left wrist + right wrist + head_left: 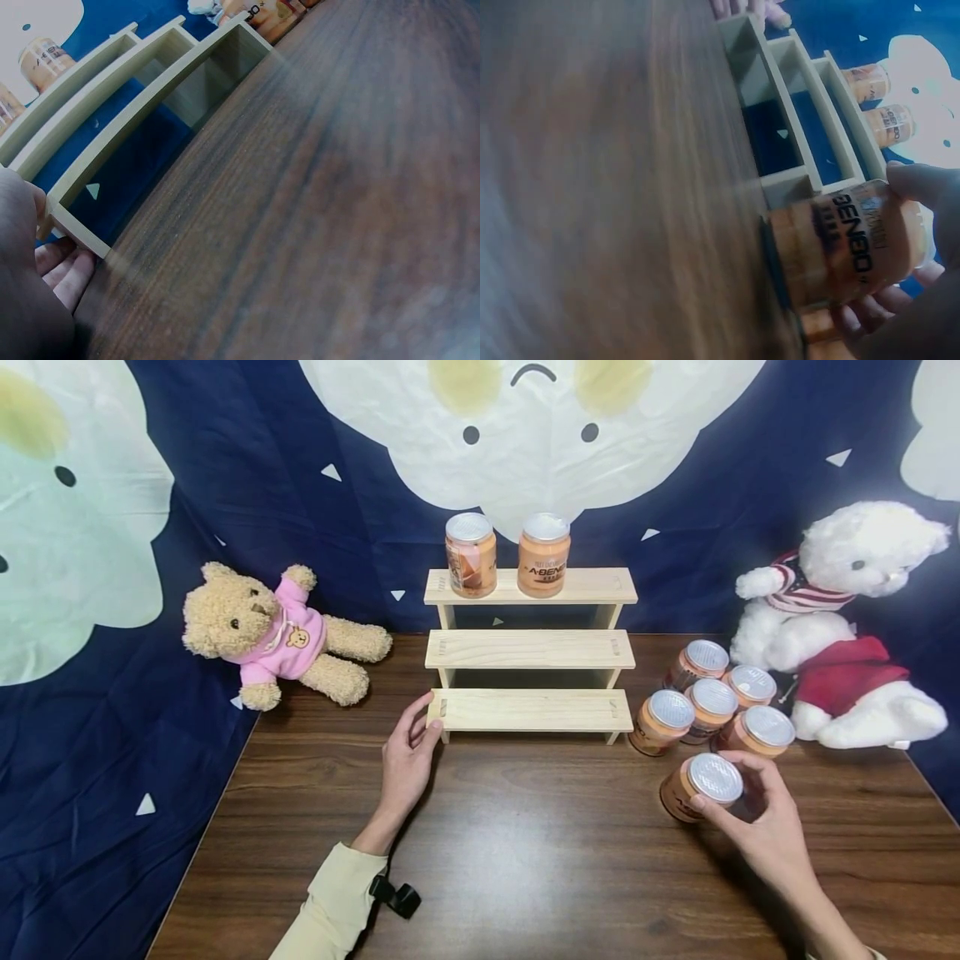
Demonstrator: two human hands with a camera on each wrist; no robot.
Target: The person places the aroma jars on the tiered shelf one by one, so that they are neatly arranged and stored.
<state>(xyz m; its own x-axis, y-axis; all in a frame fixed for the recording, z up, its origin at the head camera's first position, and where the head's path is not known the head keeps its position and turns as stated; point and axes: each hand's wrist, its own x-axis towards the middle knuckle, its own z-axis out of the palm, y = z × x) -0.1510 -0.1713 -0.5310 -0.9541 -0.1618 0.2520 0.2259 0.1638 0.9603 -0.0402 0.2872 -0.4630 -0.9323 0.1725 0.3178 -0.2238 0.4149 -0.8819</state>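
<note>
My right hand (772, 827) grips an orange-brown labelled jar (847, 247) with a silver lid, thumb on one side and fingers on the other. In the head view this jar stands just in front of a group of similar jars (670, 710). My left hand (408, 760) holds the left end of the lowest step of a pale wooden three-step shelf (529, 710), thumb at its front corner. The left wrist view shows fingers (71, 277) around that end. Two more jars (471, 556) stand on the top step; the middle and lowest steps are bare.
A tan teddy bear (288, 635) in a pink top lies left of the shelf. On the right, a white plush bear (847, 627) sits behind the jar group. The dark wooden table (510, 860) meets a blue patterned cloth (300, 510) at the back.
</note>
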